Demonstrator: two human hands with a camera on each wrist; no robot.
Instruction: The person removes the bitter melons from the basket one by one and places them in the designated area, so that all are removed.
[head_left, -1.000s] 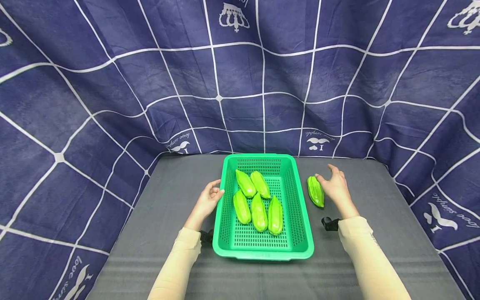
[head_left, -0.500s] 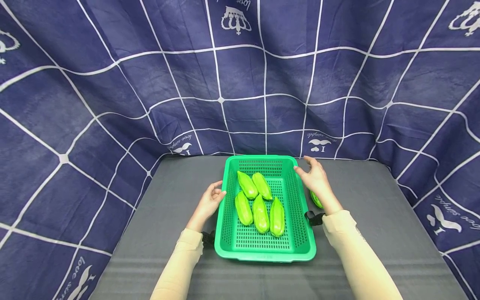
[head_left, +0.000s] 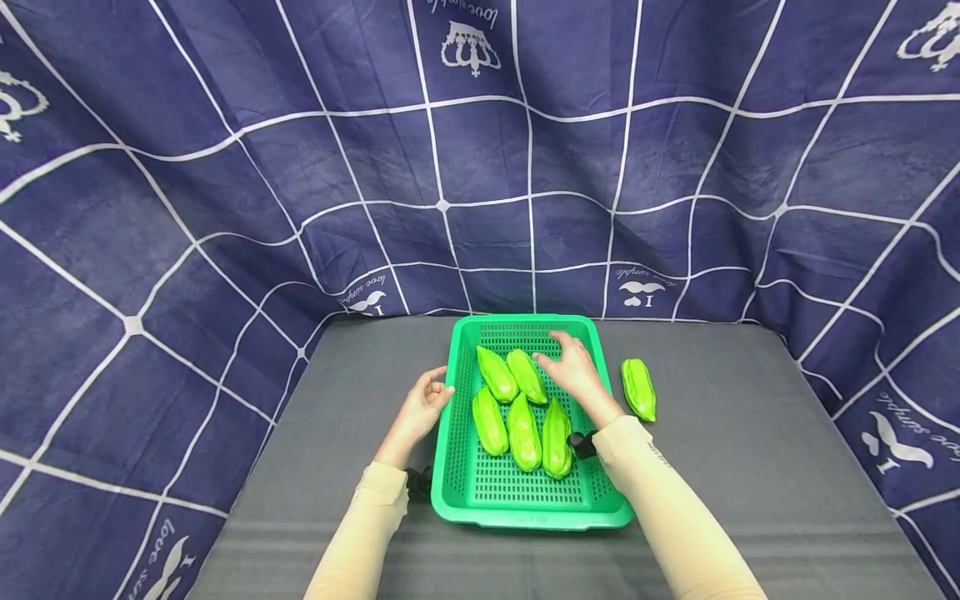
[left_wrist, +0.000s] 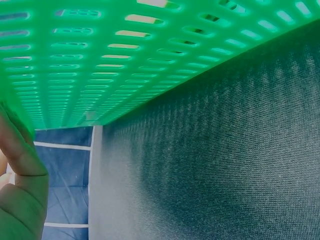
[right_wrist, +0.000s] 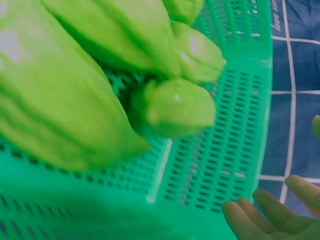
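Note:
A green plastic basket (head_left: 532, 518) with slotted walls stands on the grey surface, holding several light-green, ridged, elongated vegetables (head_left: 524, 433) with pointed tips. My left hand (head_left: 422, 408) grips the basket's left rim from outside; in the left wrist view its fingers (left_wrist: 25, 160) lie beside the slotted wall. Over the basket's far right part, my right hand (head_left: 576, 372) has spread fingers and holds nothing. Its fingertips are close to the back vegetable (head_left: 527, 375). One more such vegetable (head_left: 638, 389) lies on the surface outside, right of the basket.
A dark blue curtain (head_left: 570, 233) with white lines hangs behind and along both sides of the grey table (head_left: 720, 450). Dark wrist cameras (head_left: 582, 444) sit under the wrists, the right one inside the basket's outline.
My right hand has moved left, from beside the lone vegetable to over the basket, with nothing in it. That vegetable stays on the table. My left hand stays at the rim.

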